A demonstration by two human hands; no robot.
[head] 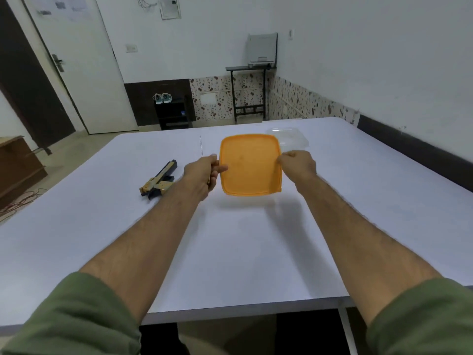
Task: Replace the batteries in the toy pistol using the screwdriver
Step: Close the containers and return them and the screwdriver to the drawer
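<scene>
The toy pistol (158, 182) lies left of centre, just beside the left hand (202, 175); both hands pinch an orange lid (250, 165), right hand (298, 165) opposite.

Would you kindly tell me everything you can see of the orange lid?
The orange lid is a square plastic piece with rounded corners and a raised rim, matte and faintly scuffed. It is held above the white table, tilted so that its flat face meets the camera, casting a shadow below. The left hand grips its left edge, the right hand pinches its right edge. A clear container lies behind it.
</scene>
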